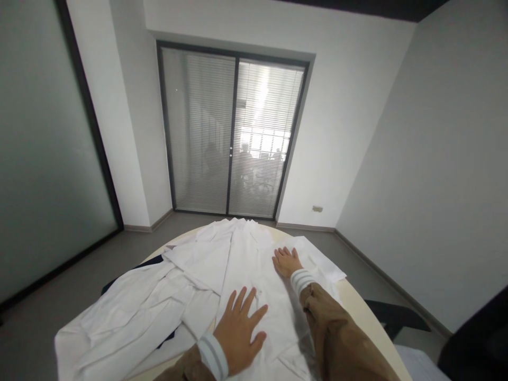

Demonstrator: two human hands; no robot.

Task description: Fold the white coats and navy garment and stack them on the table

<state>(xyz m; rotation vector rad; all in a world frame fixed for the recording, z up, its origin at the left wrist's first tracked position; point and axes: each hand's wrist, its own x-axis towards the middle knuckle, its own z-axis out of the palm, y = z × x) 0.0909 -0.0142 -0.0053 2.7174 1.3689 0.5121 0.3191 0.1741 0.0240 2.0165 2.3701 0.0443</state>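
Note:
A white shirt (242,248) lies spread over the table, its collar end at the far edge and a button line running down its middle. My left hand (240,330) rests on the front of the shirt with its fingers spread. Farther off and to the right, my right hand (286,261) lies flat on the cloth near a sleeve that reaches toward the right edge. Neither hand grips anything. More white cloth (130,301) is heaped in folds on the left, and I cannot tell whether it belongs to the same shirt.
A pale round-edged table (363,309) bears the cloth. Dark fabric (154,260) shows under the white pile at left. Dark chair parts (397,313) stand at the right. Beyond are a glazed door with blinds (202,137) and a wall socket (317,209).

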